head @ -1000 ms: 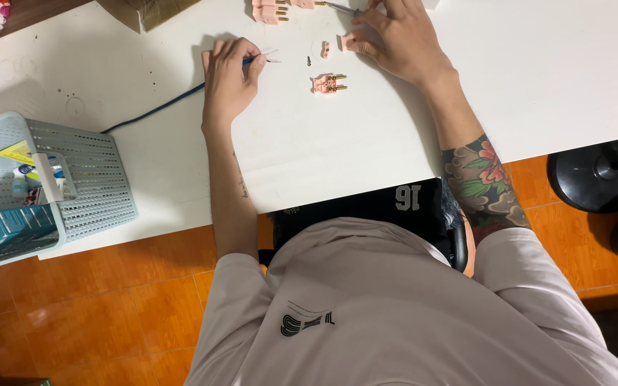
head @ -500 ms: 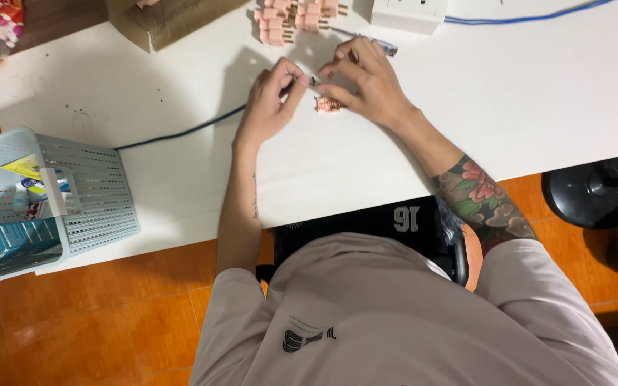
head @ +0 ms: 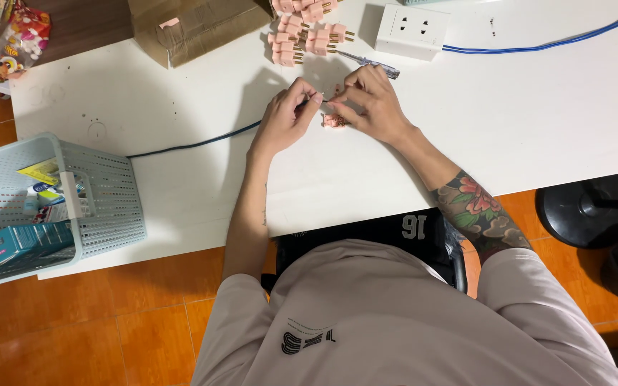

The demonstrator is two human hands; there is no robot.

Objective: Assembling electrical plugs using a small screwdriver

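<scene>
My left hand (head: 287, 114) and my right hand (head: 371, 104) meet over the white table (head: 180, 107), fingertips pinched together on a tiny part between them that I cannot make out. A small pink plug piece (head: 335, 121) lies on the table just under my right fingers. Beyond my hands sits a pile of several pink plugs (head: 302, 32) with metal pins, and a screwdriver (head: 370, 64) lies beside it.
A white power socket box (head: 413, 30) with a blue cable (head: 538, 46) stands at the back. A cardboard box (head: 194, 25) is back left. A grey plastic basket (head: 94, 207) with packets overhangs the left edge. A dark cable (head: 187, 145) crosses the table. A black stool base (head: 584, 211) stands right.
My hands were apart a second ago, the left holding a thin tool; they have come together over the pink piece. The view has shifted, showing more of the table's back.
</scene>
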